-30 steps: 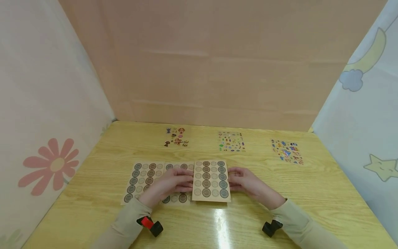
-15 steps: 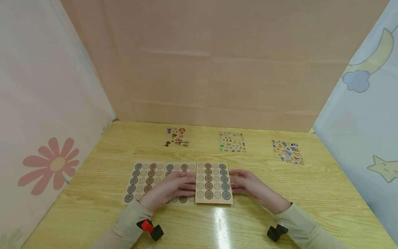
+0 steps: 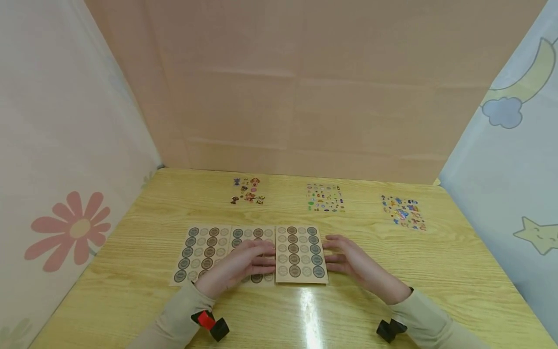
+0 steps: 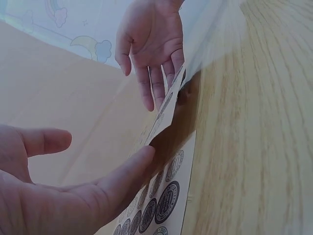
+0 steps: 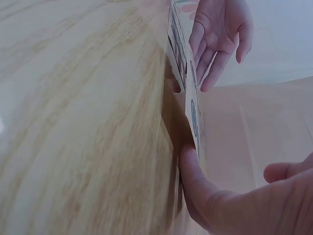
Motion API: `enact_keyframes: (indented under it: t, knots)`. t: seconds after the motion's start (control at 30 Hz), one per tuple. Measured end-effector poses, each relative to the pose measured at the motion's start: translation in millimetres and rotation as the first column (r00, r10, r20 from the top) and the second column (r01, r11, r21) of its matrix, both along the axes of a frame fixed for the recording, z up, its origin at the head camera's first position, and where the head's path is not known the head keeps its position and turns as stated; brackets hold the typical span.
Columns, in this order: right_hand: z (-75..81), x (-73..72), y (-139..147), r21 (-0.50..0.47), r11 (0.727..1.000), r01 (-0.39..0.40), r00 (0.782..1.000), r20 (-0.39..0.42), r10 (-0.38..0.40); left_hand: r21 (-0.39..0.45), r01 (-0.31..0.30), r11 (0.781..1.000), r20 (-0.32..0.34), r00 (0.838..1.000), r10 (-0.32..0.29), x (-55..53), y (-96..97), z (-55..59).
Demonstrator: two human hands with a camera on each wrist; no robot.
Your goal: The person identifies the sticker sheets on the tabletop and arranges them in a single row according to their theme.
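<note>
The fingers of the left hand (image 3: 240, 264) and right hand (image 3: 355, 266) are straight and curl round nothing, thumbs held away. Between them is a tan sheet of round labels (image 3: 302, 254), its side edges meeting the fingertips, slightly raised off the table (image 3: 462, 286) with a shadow beneath. Under the left fingers lies a second label sheet (image 3: 252, 235); further left, beside it, lies a third label sheet (image 3: 202, 252). Beyond the fingers, three clear sticker sheets lie well apart: a cartoon sheet (image 3: 247, 191), a small-picture sheet (image 3: 325, 198) and, beyond the right fingers, a colourful sheet (image 3: 403, 212). The table is yellowish wood grain. Past it rises a creased peach backdrop (image 3: 301, 92), flanked by a pale left wall (image 3: 65, 121) with a pink flower (image 3: 80, 228) and a pale right wall (image 3: 501, 169) with a moon, cloud and star.
</note>
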State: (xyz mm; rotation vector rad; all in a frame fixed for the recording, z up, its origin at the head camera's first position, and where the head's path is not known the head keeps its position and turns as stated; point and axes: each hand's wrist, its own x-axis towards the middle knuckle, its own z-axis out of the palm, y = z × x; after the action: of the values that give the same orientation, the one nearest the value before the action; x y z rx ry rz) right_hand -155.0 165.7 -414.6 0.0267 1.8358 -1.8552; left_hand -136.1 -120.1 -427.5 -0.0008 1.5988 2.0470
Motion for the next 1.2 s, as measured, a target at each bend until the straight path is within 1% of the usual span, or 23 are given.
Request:
enact_keyframes:
  t: [0.17, 0.37, 0.5, 0.7, 0.83, 1.07, 1.2]
  knots:
    - [1.2, 3.6, 1, -0.036, 0.999, 0.004, 1.000, -0.008, -0.004, 0.013, -0.014, 1.000, -0.002, 1.000, 0.014, 1.8, 0.3, 0.9]
    - [2.7, 7.0, 2, -0.034, 0.999, 0.004, 1.000, -0.020, -0.004, 0.035, -0.056, 0.998, 0.007, 0.998, 0.056, 5.8, 2.5, 1.3]
    - [4.8, 10.0, 3, -0.028, 1.000, -0.007, 1.000, -0.019, 0.006, 0.033, -0.066, 0.997, 0.001, 0.998, 0.066, 7.9, 3.9, 2.3]
    - [8.4, 13.0, 4, -0.030, 0.999, -0.020, 1.000, -0.024, 0.019, 0.035, -0.063, 0.997, 0.012, 0.998, 0.062, 8.9, 5.9, 5.4]
    - [9.6, 13.6, 4, -0.030, 0.999, -0.022, 0.999, -0.030, 0.021, 0.030, -0.060, 0.998, 0.008, 0.998, 0.060, 8.8, 6.4, 5.8]
    - [10.5, 14.0, 4, -0.028, 0.999, -0.017, 0.999, -0.029, 0.016, -0.016, -0.050, 0.999, -0.038, 0.998, 0.050, 9.2, 6.3, 4.2]
    - [10.5, 14.3, 4, -0.031, 0.999, -0.017, 0.999, -0.032, 0.016, -0.033, -0.045, 0.998, -0.053, 0.998, 0.043, 9.2, 6.7, 4.6]
